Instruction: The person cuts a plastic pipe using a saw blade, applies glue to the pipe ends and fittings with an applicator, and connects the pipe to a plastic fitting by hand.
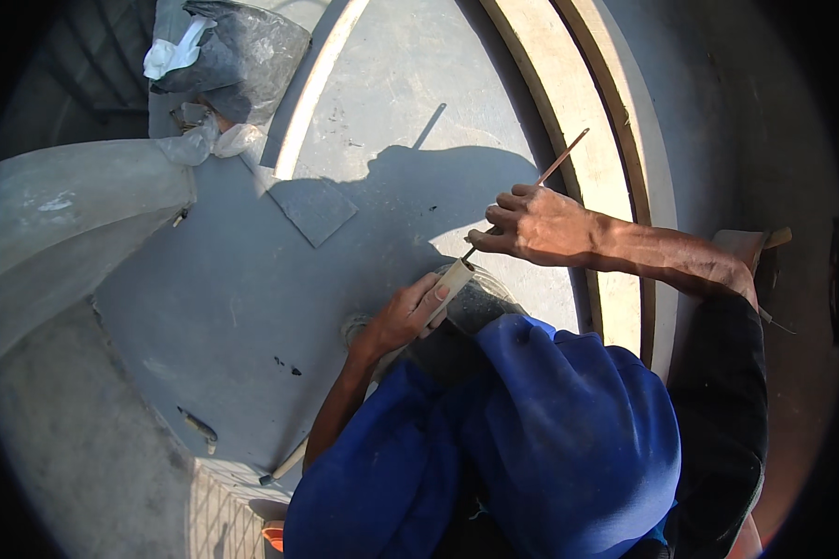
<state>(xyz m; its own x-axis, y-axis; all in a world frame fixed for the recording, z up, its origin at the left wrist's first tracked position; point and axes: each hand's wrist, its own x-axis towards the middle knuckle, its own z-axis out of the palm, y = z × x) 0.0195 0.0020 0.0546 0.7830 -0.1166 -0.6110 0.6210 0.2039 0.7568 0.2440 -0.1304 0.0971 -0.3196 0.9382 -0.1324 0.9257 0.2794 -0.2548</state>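
Observation:
My left hand (408,315) is wrapped round a pale, hollow tube (451,285), its open end tilted up and to the right. Above it, my right hand (536,228) is closed round a thin reddish-brown rod (565,156). One end of the rod sticks out past my knuckles to the upper right. Its dark lower end reaches the mouth of the tube; how far inside it goes, I cannot tell. Beyond the tube, a dusty grey rounded object (490,300) is partly hidden by my blue-clad legs (569,419).
Long pale boards (569,102) stretch along the right, and a pale strip (319,79) lies ahead. A flat grey square piece (312,210) rests on the floor. Back left sits a dark plastic bag (252,61); a large pale sack-like form (75,214) is at left.

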